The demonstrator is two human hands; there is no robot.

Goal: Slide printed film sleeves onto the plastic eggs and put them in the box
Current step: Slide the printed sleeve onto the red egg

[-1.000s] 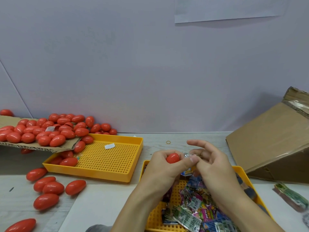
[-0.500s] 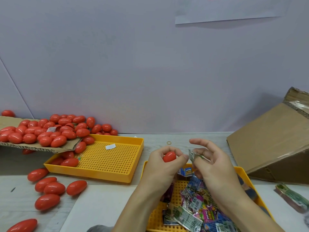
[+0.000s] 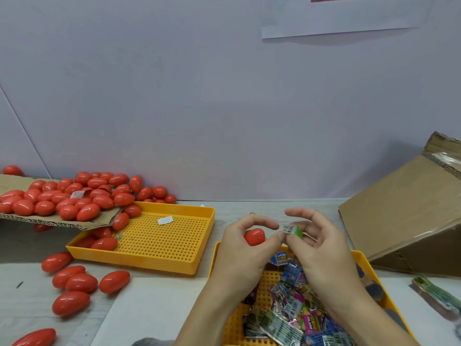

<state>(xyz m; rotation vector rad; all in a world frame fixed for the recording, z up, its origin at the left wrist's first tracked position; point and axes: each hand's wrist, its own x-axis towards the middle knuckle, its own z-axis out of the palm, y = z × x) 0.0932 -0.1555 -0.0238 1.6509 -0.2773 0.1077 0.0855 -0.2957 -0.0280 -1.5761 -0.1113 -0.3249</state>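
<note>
My left hand (image 3: 239, 250) holds a red plastic egg (image 3: 254, 237) between thumb and fingers above the near yellow tray (image 3: 217, 253). My right hand (image 3: 316, 248) pinches a small printed film sleeve (image 3: 291, 231) with a barcode and green edge, just right of the egg; my left thumb tip touches the sleeve too. Several more printed sleeves (image 3: 294, 313) lie piled in that tray under my hands. The cardboard box (image 3: 404, 213) lies tilted at the right, its opening not visible.
A second yellow perforated tray (image 3: 162, 243) sits left of centre with a few red eggs. A cardboard flap (image 3: 57, 221) carries a heap of eggs (image 3: 69, 196). Loose eggs (image 3: 74, 283) lie on the table at the left. A sleeve bundle (image 3: 436, 295) rests at right.
My right hand lifted a sleeve out of the tray and brought it up beside the egg. The left hand kept hold of the egg, barely shifting.
</note>
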